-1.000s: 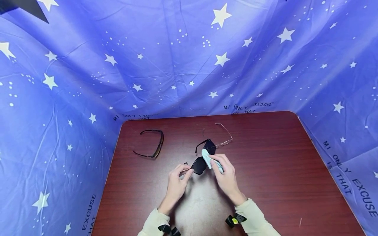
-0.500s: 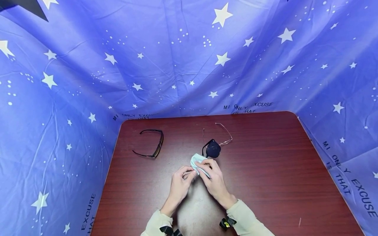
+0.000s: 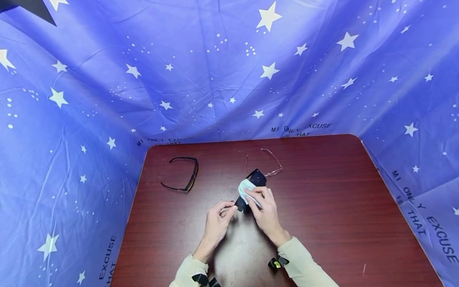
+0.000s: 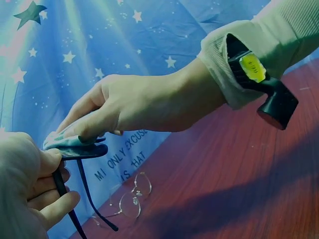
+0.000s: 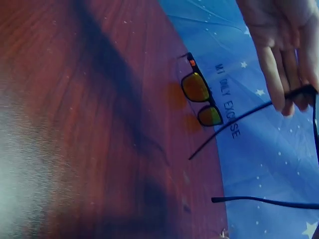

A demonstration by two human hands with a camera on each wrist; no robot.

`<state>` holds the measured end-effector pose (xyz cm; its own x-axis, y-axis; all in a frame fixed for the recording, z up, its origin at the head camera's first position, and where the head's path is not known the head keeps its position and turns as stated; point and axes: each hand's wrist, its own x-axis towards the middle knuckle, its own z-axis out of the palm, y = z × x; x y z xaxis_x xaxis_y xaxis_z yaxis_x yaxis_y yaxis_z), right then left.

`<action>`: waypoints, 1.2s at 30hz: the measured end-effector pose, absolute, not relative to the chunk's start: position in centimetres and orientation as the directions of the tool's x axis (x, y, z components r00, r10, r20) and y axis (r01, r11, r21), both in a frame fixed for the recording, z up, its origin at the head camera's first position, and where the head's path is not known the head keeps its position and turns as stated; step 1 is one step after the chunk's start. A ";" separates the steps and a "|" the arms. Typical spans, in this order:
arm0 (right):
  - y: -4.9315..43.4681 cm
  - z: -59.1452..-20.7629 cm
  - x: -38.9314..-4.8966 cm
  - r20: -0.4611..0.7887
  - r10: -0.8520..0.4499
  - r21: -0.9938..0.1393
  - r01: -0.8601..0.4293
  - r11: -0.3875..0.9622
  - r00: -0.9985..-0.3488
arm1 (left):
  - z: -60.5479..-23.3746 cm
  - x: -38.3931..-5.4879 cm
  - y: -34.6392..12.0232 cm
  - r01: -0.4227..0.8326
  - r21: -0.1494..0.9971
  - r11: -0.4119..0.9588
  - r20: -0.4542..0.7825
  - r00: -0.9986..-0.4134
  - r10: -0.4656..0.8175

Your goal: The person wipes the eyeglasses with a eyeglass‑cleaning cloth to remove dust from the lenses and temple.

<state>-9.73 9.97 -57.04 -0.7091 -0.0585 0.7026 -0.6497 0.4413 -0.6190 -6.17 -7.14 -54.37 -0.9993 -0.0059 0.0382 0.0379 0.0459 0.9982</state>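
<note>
Pale sleeves (image 3: 305, 261) come in from the near side, with glossy bench (image 3: 322, 207) between the forearms. Ahead of them the left hand (image 3: 216, 223) has curled fingers and pinches one end of a pair of sunglasses (image 3: 242, 206) between thumb and fingers. The right hand (image 3: 266, 213) is bent round a folded, pale blue cloth (image 3: 246, 188), gripping it and laying it across the middle of the sunglasses.

The sunglasses are black-framed with broad, dark lenses. They are held up off the bench, slanting away to the right; both arms are unfolded, hanging below the front in the left wrist view. The cloth hides part of the nearer lens, while the farther one shows past it.

The bench stretches widely from the right hand to its right edge, and less far from the left hand to its left edge. Farther back, left of the hands, lie black glasses (image 3: 196, 169) with amber lenses and open arms. Thin wire-rimmed glasses (image 3: 275, 173) lie just beyond the sunglasses, near the back edge, where a blue starry curtain (image 3: 215, 79) rises.
</note>
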 end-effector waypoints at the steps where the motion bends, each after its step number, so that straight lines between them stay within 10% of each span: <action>1: 9.8 -57.1 -9.5 0.708 -0.078 -0.611 -0.663 0.433 -0.702 | -54.4 -6.2 -7.2 0.045 0.998 0.053 0.045 -0.999 -0.006; 27: 9.9 -57.7 -8.7 0.749 -0.160 -0.557 -0.742 0.373 -0.643 | -54.3 -6.4 -7.3 0.019 0.998 0.059 0.021 -0.999 -0.038; 36: 11.2 -57.1 -10.1 0.669 -0.080 -0.638 -0.627 0.447 -0.739 | -54.2 -6.2 -7.2 0.010 0.999 0.037 0.011 -0.999 -0.031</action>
